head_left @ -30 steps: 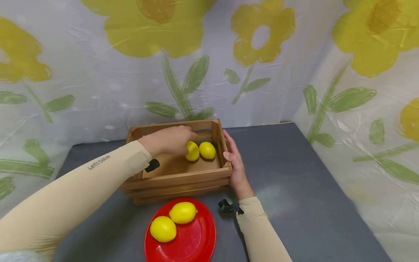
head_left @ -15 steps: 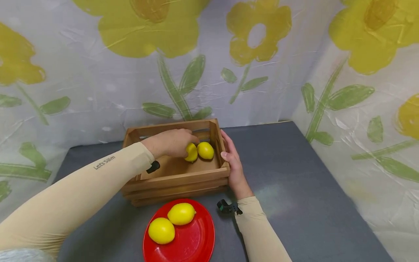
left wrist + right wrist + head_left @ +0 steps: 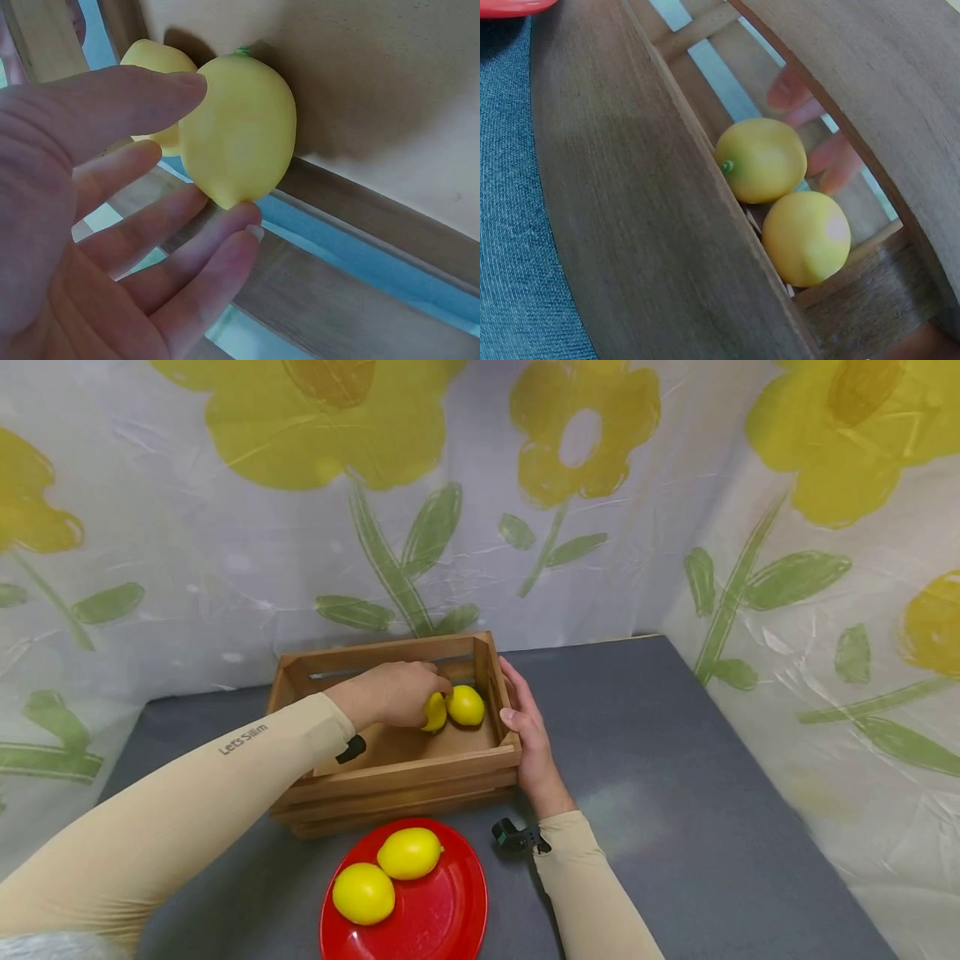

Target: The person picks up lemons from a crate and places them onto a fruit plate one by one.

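Hands are seen at the crate: the left hand (image 3: 397, 693) is placed inside it, its thumb and fingers lightly bent and parted at a yellow, oval lemon (image 3: 434, 712), whose lower tip is met by fingertips in the left wrist view; how firmly it is held cannot be told. By the right hand (image 3: 532, 739), the crate's right end is braced from outside, the fingers laid along it and the thumb set near the corner post.

Behind everything, a pale sheet backdrop (image 3: 630, 602) is printed with large yellow flowers. The flat, dark grey counter (image 3: 675, 793) is spread before it, and the brown, slatted wooden crate (image 3: 412, 774) is stood on that. Both arms are covered by beige fabric sleeves (image 3: 202, 802). In front of the crate, a round, glossy red plate (image 3: 442, 914) is set, with 2 yellow, oval lemons (image 3: 363, 894) laid on it. Inside the crate, the 1st lemon is partly hidden by the left hand; a 2nd yellow lemon (image 3: 466, 706) is found just to its right. Small black wrist devices (image 3: 516, 836) are worn.
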Tool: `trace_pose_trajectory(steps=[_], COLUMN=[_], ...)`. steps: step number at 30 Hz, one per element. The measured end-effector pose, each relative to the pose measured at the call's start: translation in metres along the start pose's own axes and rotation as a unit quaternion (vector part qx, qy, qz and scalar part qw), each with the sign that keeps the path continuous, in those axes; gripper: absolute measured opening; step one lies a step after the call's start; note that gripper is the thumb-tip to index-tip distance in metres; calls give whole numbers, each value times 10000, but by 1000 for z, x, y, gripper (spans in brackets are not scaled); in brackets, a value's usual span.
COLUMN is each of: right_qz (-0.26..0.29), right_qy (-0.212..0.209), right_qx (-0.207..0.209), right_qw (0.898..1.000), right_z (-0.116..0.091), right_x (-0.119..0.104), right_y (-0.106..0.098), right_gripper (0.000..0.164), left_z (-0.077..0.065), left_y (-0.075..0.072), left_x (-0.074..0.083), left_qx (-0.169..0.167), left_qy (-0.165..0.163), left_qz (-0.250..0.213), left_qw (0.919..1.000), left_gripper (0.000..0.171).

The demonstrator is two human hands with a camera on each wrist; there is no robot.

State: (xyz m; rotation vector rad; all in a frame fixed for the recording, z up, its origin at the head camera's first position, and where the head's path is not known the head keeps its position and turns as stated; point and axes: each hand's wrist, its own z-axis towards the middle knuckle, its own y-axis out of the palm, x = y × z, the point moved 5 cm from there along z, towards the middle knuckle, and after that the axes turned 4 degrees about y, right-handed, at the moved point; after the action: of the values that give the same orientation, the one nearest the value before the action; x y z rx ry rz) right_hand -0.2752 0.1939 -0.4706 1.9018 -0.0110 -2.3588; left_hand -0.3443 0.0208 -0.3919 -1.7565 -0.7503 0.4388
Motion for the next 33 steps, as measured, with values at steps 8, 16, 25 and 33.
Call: trace_pose_trajectory(steps=[8, 16, 25, 33], right_qz=[-2, 11, 84, 98], right_qy=[54, 53, 5, 1], right_qx=[2, 1, -10, -3], right_qw=[10000, 10000, 10000, 10000], right_z=[0, 0, 1, 2], right_x=[-1, 1, -1, 2], right_y=[0, 0, -1, -1], right_gripper=[71, 71, 72, 72], left_z=[1, 0, 2, 3], left_y=[5, 11, 15, 17], left_x=[-2, -5, -5, -6], left_qx=[-53, -202, -274, -375], left_qy=[-98, -98, -53, -51], left_qz=[39, -161, -255, -219], left_qw=[9999, 9996, 9993, 9990], left_gripper=[51, 48, 47, 49])
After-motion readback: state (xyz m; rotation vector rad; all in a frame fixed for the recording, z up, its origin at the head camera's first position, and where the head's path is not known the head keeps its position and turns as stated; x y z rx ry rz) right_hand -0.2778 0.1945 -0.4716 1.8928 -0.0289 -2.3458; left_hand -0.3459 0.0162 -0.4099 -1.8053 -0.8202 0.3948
